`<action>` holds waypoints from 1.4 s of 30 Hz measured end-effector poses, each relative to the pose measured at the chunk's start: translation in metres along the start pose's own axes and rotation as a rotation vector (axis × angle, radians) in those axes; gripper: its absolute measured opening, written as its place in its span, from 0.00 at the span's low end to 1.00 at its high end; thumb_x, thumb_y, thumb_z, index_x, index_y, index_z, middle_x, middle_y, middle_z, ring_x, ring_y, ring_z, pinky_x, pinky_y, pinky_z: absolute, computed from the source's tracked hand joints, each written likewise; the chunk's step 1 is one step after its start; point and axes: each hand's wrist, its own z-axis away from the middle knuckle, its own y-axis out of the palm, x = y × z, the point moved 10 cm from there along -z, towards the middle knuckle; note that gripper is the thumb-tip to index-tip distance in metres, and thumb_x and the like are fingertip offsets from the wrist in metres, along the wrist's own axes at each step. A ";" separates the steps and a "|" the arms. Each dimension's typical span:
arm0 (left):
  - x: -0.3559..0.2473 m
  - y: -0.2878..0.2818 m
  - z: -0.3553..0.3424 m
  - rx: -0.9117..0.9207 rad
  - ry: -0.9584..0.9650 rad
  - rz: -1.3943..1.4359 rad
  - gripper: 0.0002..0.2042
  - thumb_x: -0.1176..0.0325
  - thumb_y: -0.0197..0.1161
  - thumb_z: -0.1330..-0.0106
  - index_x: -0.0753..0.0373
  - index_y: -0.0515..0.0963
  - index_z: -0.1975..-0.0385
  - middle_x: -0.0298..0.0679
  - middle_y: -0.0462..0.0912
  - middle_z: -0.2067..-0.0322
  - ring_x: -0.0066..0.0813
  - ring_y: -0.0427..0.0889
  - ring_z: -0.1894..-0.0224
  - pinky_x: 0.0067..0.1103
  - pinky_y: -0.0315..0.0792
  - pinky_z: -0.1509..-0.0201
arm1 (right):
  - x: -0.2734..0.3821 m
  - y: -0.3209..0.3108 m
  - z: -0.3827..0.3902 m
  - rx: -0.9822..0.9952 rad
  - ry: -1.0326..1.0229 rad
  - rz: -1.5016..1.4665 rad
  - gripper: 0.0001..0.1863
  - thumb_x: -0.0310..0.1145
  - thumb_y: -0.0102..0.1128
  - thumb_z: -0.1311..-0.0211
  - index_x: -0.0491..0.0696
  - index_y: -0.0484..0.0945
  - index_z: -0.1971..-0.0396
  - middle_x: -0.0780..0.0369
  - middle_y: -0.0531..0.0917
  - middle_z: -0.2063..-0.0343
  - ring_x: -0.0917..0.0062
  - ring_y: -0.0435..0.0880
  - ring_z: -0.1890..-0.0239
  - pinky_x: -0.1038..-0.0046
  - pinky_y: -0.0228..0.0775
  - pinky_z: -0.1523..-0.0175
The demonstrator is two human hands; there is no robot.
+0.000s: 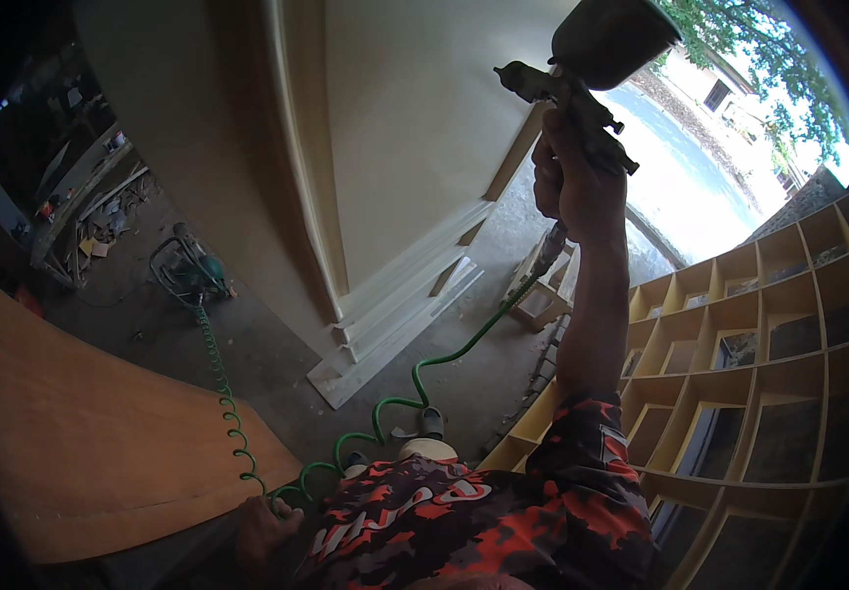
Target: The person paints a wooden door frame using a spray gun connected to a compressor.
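My right hand (582, 182) is raised, closed around the grip of a spray gun (567, 103) with a dark metal cup (611, 39) on top. A green coiled air hose (459, 354) hangs from the gun's grip and loops down across my front. Low at the left, my left hand (269, 521) is closed on the hose near its coils. The gun is in front of a cream-painted panel (414, 128) with moulded edges and stepped trim (395, 285) along its bottom.
An air compressor (193, 270) is on the floor at left, near scrap wood (100, 221). A brown plywood sheet (90, 413) stands lower left. A wooden grid shelving frame (759, 383) fills the right. A small wooden stool (542, 290) is behind the hose; a bright yard (690, 147) lies beyond.
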 end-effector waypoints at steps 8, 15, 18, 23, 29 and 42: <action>0.066 0.021 -0.013 0.270 -0.082 -0.020 0.17 0.53 0.77 0.48 0.63 0.87 0.75 0.49 0.88 0.72 0.52 0.89 0.63 0.41 0.82 0.51 | 0.023 0.061 0.051 0.039 -0.017 0.020 0.18 0.36 0.59 0.20 0.49 0.77 0.37 0.70 0.71 0.83 0.90 0.61 0.88 0.80 0.48 0.83; 0.078 0.002 -0.021 0.259 -0.013 -0.030 0.18 0.55 0.74 0.46 0.67 0.90 0.72 0.51 0.88 0.76 0.47 0.91 0.69 0.34 0.84 0.57 | 0.042 0.113 0.102 0.126 -0.010 -0.044 0.09 0.33 0.58 0.21 0.44 0.78 0.50 0.68 0.72 0.83 0.90 0.62 0.87 0.81 0.49 0.83; 0.085 0.001 -0.020 0.332 -0.046 -0.032 0.17 0.56 0.73 0.45 0.67 0.90 0.72 0.51 0.88 0.76 0.47 0.92 0.68 0.34 0.84 0.57 | 0.053 0.136 0.124 0.108 0.019 -0.071 0.05 0.31 0.58 0.21 0.45 0.78 0.56 0.68 0.72 0.83 0.89 0.63 0.88 0.80 0.49 0.83; 0.099 0.000 -0.021 0.346 -0.080 -0.019 0.17 0.53 0.73 0.47 0.63 0.91 0.71 0.49 0.89 0.74 0.47 0.91 0.66 0.35 0.84 0.50 | 0.068 0.171 0.148 0.200 -0.044 -0.060 0.05 0.29 0.57 0.22 0.44 0.78 0.57 0.69 0.73 0.84 0.90 0.64 0.88 0.81 0.51 0.84; 0.099 -0.008 -0.022 0.317 -0.047 -0.060 0.17 0.54 0.73 0.47 0.65 0.90 0.74 0.51 0.88 0.77 0.48 0.90 0.70 0.36 0.84 0.56 | 0.085 0.203 0.178 0.339 -0.035 -0.093 0.08 0.26 0.67 0.28 0.40 0.82 0.54 0.67 0.80 0.76 0.88 0.75 0.73 0.76 0.67 0.69; 0.098 0.011 -0.026 0.356 -0.032 -0.006 0.17 0.54 0.72 0.48 0.66 0.89 0.76 0.52 0.87 0.77 0.49 0.90 0.69 0.37 0.83 0.57 | 0.091 0.153 0.154 0.165 -0.023 0.103 0.10 0.31 0.66 0.26 0.42 0.84 0.51 0.70 0.79 0.80 0.89 0.77 0.78 0.79 0.67 0.75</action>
